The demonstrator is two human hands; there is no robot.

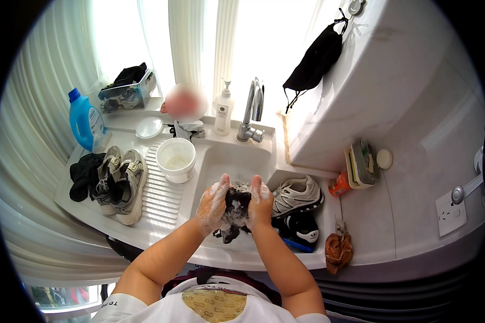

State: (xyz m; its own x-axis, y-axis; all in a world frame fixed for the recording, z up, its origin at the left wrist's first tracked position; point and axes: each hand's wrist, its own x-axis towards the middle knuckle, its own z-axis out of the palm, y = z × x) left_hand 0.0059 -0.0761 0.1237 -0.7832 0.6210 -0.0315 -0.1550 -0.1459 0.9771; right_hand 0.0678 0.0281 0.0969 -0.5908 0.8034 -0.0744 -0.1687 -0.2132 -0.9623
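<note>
Over the white sink basin [215, 156], a dark, wet piece of cloth [236, 207] covered in suds is held between my two hands. My left hand [212, 209] grips its left side and my right hand [260, 203] its right side. Foam coats the fingers of both, and both thumbs point up, away from me. The cloth's lower end hangs in folds; its exact kind cannot be made out. Just right of my right hand, a grey-and-white sneaker [299, 196] and a black shoe [302, 229] lie in the side compartment.
Left on the ribbed drainboard [164, 207] stand grey sneakers [126, 185], black cloth [83, 175] and a white tub [176, 161]. Behind are a blue detergent bottle [86, 121], a pump bottle [223, 113] and the faucet [251, 116]. A brown rag [338, 252] lies right.
</note>
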